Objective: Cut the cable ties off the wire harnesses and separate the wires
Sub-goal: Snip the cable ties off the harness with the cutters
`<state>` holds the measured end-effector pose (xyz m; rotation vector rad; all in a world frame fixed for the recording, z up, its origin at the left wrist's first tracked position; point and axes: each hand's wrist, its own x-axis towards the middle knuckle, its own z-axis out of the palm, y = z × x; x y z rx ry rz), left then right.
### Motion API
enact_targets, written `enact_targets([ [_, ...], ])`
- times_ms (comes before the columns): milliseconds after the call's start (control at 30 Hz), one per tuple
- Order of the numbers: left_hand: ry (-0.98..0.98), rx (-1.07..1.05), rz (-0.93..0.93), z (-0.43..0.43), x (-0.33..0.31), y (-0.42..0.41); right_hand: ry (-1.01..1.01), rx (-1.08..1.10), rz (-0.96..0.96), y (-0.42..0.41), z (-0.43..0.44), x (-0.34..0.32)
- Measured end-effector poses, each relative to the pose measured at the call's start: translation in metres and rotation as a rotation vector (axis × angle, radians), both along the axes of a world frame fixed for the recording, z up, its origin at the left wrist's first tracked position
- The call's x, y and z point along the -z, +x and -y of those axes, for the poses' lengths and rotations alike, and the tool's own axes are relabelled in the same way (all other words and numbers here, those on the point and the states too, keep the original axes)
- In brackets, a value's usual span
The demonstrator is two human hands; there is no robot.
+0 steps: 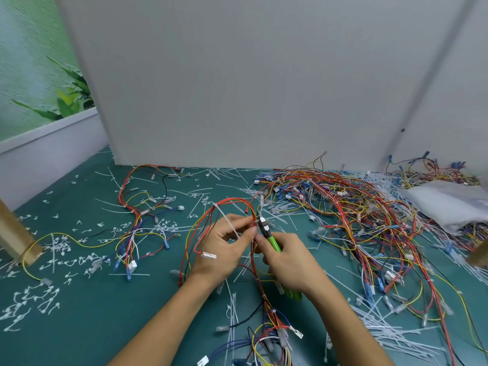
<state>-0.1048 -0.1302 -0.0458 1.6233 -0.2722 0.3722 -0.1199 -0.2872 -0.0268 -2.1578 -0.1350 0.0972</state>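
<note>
Left hand (224, 245) pinched the wire harness (253, 260) at its upper bend, thumb & fingers clenched on the bundle where a cable tie (229, 223) stuck out over the hand. Right hand (287, 262) gripped the green-handled cutters (272, 240), tip right at the pinch point, jaws too small to read as open or closed. Harness hung mid-frame, just above the green mat (87, 299), its lower end trailing toward the bottom edge w/ ties on it yet.

Progress, judged from the spread: well underway, not near done. Snipped tie bits (60, 247) littered the left side, long tie offcuts (383, 331) lay bottom right. One harness (140, 207) lay apart at left. Big tangled pile (356, 207) at right looked like the bulk remaining, though I couldn't tell cut from uncut there.

Writing/brands: none readable.
</note>
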Motion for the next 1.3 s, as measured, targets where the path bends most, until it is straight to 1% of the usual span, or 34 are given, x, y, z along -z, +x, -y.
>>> enact_targets([
  [100,-0.036,-0.009,0.007,0.0019,-0.0011,-0.0018,-0.008,0.0,0.001,0.0001,0.0002,0.0],
  [233,-0.039,-0.035,0.008,0.0027,-0.0018,-0.0042,-0.018,-0.004,0.003,-0.0001,-0.0001,-0.0005],
  [500,-0.02,-0.03,0.096,0.0032,0.0002,-0.0027,-0.027,-0.009,0.049,-0.0005,-0.0016,0.0024],
  [700,0.002,-0.017,0.124,0.0021,0.0039,-0.0001,0.01,-0.009,0.036,-0.0027,-0.0033,0.0001],
  [867,-0.002,-0.02,0.129,0.0008,0.0045,0.0001,0.089,0.027,-0.006,-0.0032,-0.0055,-0.0006],
  [1067,0.0,-0.015,0.134,0.0008,0.0031,-0.0005,0.094,0.023,0.0,-0.0031,-0.0041,-0.0011],
  [1300,-0.002,-0.031,0.108,0.0013,0.0031,-0.0005,-0.002,0.029,0.102,-0.0037,-0.0063,0.0031],
])
